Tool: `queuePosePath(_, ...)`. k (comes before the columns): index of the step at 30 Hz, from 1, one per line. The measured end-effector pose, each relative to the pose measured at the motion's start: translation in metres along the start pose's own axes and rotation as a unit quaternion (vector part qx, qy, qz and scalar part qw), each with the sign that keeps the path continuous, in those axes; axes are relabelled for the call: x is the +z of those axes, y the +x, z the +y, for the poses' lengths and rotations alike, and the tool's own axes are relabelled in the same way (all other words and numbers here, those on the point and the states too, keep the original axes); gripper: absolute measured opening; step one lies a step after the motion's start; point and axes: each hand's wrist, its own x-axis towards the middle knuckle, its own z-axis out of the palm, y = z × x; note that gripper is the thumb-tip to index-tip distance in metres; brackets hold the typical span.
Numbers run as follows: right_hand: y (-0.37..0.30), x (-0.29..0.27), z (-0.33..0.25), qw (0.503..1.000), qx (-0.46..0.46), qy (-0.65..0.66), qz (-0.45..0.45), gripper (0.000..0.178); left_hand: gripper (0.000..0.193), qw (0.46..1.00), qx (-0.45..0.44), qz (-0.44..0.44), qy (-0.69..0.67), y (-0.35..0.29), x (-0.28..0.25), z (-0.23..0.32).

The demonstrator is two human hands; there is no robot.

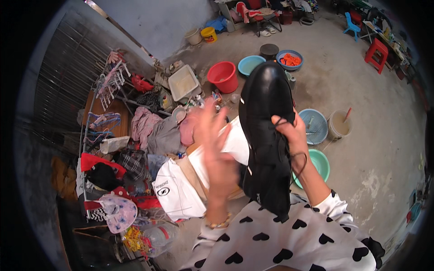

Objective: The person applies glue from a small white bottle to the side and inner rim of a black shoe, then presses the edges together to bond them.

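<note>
A black lace-up shoe is held up in front of me, its toe pointing away and its heel near my lap. My right hand grips it along the right side, with the thumb on the upper by the laces. A dark lace end hangs over my right wrist. To the left of the shoe, my left hand is blurred by motion, its fingers stretched out and apart with nothing seen in them. Under that hand lies white printed material, with a brown surface partly showing. A small dark patch beside the shoe cannot be made out.
Clothes, hangers and a clear plastic bottle crowd the left. A red bucket, a blue basin, a green basin and a bucket of cloudy water stand on the concrete floor. A red stool stands far right.
</note>
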Motion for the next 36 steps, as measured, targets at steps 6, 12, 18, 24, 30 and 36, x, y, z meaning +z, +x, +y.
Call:
queuePosePath(6,0.0,0.008,0.001,0.999,-0.031,-0.005,-0.02,0.047,0.067,0.983,-0.146,-0.102,0.037,-0.01,0.024,0.002)
queuePosePath(12,0.003,0.002,0.004,1.0,-0.017,0.012,-0.022,0.05,0.046,0.989,-0.126,-0.069,0.027,-0.015,0.038,-0.005)
queuePosePath(18,0.01,0.002,0.002,0.998,-0.033,0.021,-0.039,0.053,0.039,0.991,-0.113,-0.048,0.062,-0.018,0.043,-0.012)
queuePosePath(24,0.015,-0.002,0.002,0.998,-0.039,0.008,-0.044,0.052,0.037,0.99,-0.111,-0.044,0.079,-0.017,0.047,-0.015)
queuePosePath(30,0.014,-0.002,0.004,0.998,-0.042,0.015,-0.038,0.052,0.034,0.991,-0.089,-0.03,0.093,-0.018,0.051,-0.021)
queuePosePath(36,0.012,-0.002,0.007,0.999,-0.031,0.011,-0.033,0.051,0.033,0.989,-0.078,-0.027,0.119,-0.021,0.046,-0.024)
